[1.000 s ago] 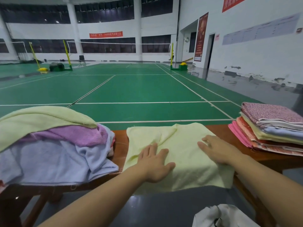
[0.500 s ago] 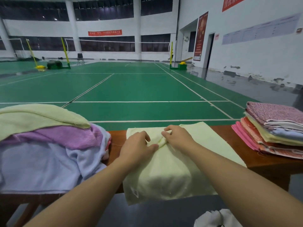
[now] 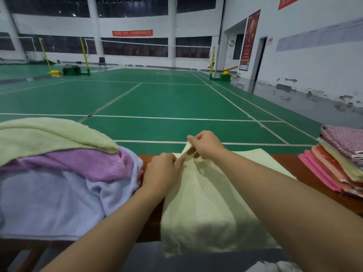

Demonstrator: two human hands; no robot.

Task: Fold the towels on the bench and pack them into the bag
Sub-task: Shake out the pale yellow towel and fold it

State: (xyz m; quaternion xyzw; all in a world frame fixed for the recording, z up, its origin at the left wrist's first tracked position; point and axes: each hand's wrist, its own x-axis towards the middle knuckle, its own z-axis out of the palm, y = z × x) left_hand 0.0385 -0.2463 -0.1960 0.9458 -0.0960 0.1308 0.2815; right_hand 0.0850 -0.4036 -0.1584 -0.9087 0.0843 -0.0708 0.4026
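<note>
Pinching the pale yellow towel (image 3: 206, 209) at its far edge, both hands closed on cloth, the right hand (image 3: 204, 145) should lift its corner evenly while the left hand (image 3: 162, 170) anchors.

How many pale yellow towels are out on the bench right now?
2 for certain: one spread at the middle of the bench, pinched by both hands, and one topping the unfolded pile on the left. More may be hidden.

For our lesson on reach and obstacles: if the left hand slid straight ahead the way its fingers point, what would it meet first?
The left hand points forward and right; it would probably meet the right hand, which pinches up the pale yellow towel edge just ahead. Depth is unclear.
</note>
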